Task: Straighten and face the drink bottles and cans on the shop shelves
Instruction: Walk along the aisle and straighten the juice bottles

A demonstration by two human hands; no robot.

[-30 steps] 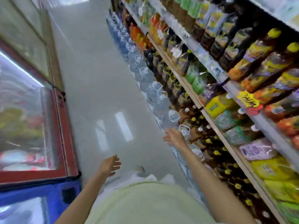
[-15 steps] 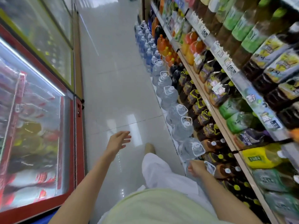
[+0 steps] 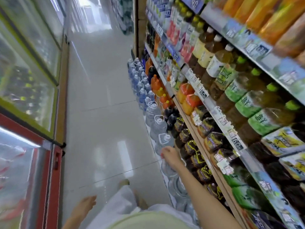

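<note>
Right hand (image 3: 170,154) rests on a large water jug (image 3: 165,142) in the floor row at right; whether its grip is clenched cannot be told. Left hand (image 3: 85,206) hangs released. The jug is probably heavy and smooth, best taken by its top handle.

Floor (image 3: 102,129): water jugs (image 3: 159,126); shelves (image 3: 212,111): bottles (image 3: 257,111)

bright, even | floor (image 3: 105,123) glare | motion blur | wide-angle edge warp

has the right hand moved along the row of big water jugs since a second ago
Yes. The right hand now rests on a water jug in the floor row, apparently a different one.
</note>
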